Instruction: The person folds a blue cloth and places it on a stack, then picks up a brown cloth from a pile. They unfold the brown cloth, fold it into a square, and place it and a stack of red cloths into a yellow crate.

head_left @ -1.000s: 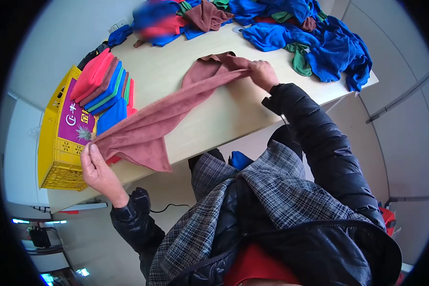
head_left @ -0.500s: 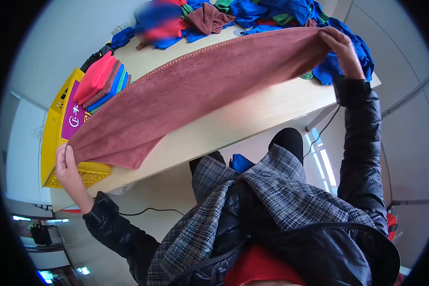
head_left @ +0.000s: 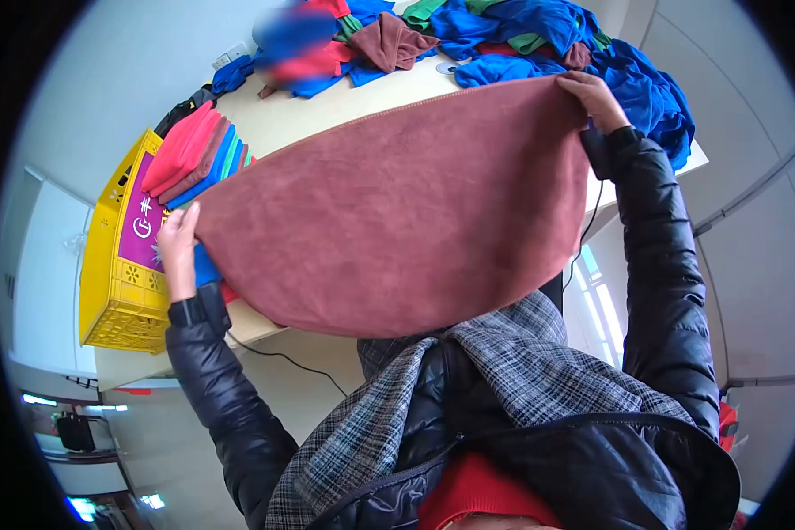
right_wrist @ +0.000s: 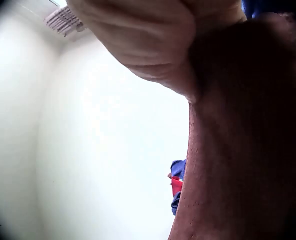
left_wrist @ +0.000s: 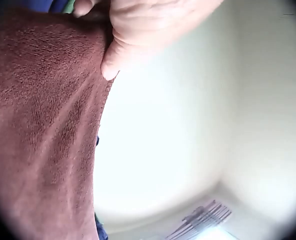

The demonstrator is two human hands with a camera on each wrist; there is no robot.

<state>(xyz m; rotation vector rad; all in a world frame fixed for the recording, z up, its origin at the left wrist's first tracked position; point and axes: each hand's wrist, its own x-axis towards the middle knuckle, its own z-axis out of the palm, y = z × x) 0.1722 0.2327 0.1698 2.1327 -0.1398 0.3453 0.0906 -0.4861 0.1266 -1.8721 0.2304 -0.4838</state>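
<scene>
Brown cloth (head_left: 397, 203) hung spread between the two hands above the near edge of the table (head_left: 362, 104), and I saw the left hand (head_left: 178, 243) pinching one upper corner beside the yellow crate (head_left: 119, 291) and the right hand (head_left: 596, 102) pinching the other.

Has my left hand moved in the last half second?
Yes, your left hand moved rightward and up-image, from over the yellow crate to its right edge.
</scene>
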